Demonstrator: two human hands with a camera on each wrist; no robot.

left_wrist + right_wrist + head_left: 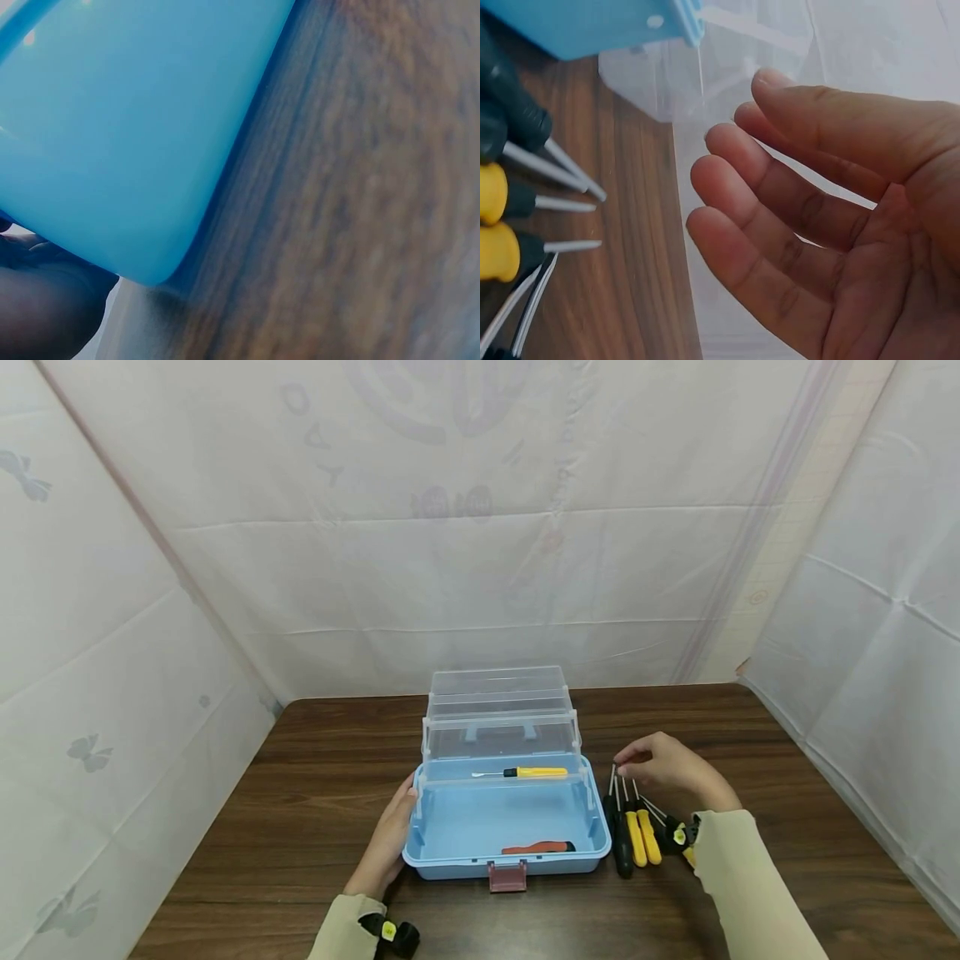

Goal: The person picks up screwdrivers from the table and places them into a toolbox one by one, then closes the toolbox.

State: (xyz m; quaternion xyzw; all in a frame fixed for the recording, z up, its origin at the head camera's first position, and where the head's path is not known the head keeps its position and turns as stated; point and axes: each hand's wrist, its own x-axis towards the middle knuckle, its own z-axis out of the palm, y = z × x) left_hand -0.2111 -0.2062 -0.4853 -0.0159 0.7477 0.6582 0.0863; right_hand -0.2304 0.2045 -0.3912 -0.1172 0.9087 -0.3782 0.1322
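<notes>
A light blue toolbox [487,866] stands with its clear lid [498,681] raised. My left hand [388,839] lies along the toolbox's left side, its fingers mostly hidden by the wall. A yellow-and-black screwdriver [542,772] lies across the clear tray at the back. An orange-red tool with a black end [537,847] lies inside near the front wall. Right of the toolbox are several screwdrivers with black handles [623,847] and yellow handles [649,839], shafts pointing away. My right hand [675,768] hovers by their tips; its relaxed fingers [731,244] hold nothing.
The dark wooden table [300,810] carries everything. A reddish latch [507,877] hangs at the toolbox's front. More thin metal shafts [654,810] lie partly under the right wrist. White sheeting [375,585] hangs behind the table and at both sides.
</notes>
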